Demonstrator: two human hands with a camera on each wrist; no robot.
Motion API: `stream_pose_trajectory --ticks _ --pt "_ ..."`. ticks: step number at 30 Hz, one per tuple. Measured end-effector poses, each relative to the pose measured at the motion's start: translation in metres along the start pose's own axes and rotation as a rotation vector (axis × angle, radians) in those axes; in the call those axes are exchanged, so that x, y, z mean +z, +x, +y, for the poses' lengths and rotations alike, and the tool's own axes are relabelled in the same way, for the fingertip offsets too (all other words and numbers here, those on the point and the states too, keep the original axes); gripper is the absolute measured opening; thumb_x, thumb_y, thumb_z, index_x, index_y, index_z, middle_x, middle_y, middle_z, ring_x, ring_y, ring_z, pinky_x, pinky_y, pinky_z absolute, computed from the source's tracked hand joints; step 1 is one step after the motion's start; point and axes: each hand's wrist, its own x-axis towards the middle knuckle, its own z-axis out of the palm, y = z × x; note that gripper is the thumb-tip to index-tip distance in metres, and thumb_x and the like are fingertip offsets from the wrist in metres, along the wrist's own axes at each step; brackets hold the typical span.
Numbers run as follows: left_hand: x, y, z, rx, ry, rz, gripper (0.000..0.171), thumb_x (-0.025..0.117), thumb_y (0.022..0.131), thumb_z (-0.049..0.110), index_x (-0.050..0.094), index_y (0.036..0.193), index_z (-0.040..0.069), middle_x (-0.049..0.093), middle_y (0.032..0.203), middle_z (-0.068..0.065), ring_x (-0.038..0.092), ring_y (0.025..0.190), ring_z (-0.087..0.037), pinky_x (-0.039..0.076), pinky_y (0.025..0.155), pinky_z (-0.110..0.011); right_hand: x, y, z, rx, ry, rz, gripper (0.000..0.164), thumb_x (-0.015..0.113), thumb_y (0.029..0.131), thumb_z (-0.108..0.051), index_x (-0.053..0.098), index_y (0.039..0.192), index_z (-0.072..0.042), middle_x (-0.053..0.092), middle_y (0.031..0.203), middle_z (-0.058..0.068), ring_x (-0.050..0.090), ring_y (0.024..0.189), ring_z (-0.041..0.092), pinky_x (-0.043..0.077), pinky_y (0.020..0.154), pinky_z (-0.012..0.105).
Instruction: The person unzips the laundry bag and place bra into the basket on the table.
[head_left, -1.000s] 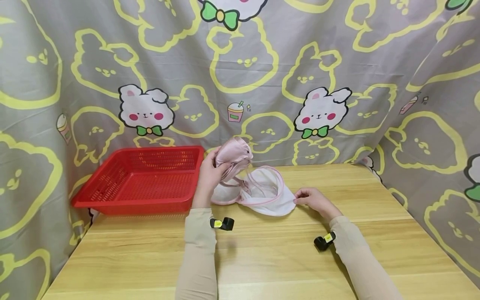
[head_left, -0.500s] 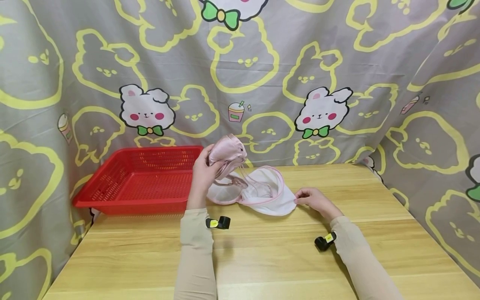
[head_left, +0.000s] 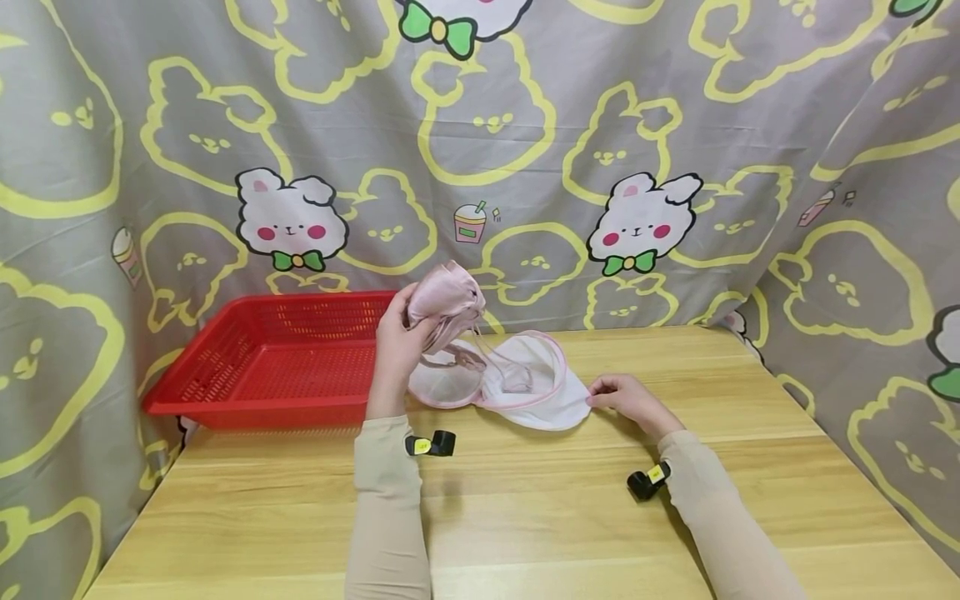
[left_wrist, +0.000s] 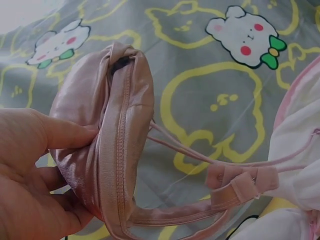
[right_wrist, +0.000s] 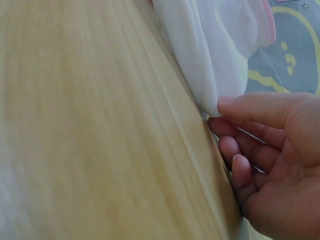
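Note:
My left hand [head_left: 396, 346] grips a folded pink satin bra [head_left: 447, 302] above the table, thumb on the near side. In the left wrist view its thin straps [left_wrist: 185, 152] and a hook-and-eye band [left_wrist: 242, 185] hang toward the right. On the tabletop lies a white mesh laundry bag [head_left: 566, 412] with pink trim, its mouth open and a round flap [head_left: 446, 386] folded out at the left. The bra's straps trail into that mouth. At the bag's right end my right hand [head_left: 630, 402] pinches the white mesh edge [right_wrist: 215, 85] between thumb and forefinger.
A red plastic basket [head_left: 262, 411] with perforated walls stands at the left, close beside the left hand. The wooden table [head_left: 562, 508] reaches back to a grey curtain [head_left: 525, 200] printed with cartoon rabbits.
My left hand has moved left with the bra, drawing it away from the bag's mouth. The right hand stays at the bag's right end.

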Motion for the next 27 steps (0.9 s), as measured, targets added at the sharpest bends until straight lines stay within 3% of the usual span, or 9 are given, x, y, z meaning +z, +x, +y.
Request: stream_pose_trajectory --ticks 18,27 --pt "-0.010 0.003 0.003 -0.010 0.027 0.030 0.054 0.068 0.088 0.004 0.051 0.138 0.013 0.057 0.136 -0.013 0.055 0.119 -0.027 0.044 0.107 -0.043 0.001 0.003 0.002 0.002 -0.018 -0.014 0.020 0.071 0.087 -0.017 0.067 0.098 -0.001 0.061 0.090 -0.001 0.047 0.079 0.015 0.039 0.067 0.028" --pt "-0.015 0.011 0.017 0.002 0.047 0.032 0.053 0.066 0.089 0.005 0.050 0.140 0.014 0.055 0.139 -0.012 0.053 0.123 -0.026 0.042 0.109 -0.042 -0.001 0.001 0.002 0.008 -0.013 0.001 0.019 0.071 0.086 -0.017 0.067 0.096 -0.001 0.061 0.087 -0.003 0.047 0.077 0.015 0.038 0.065 0.028"
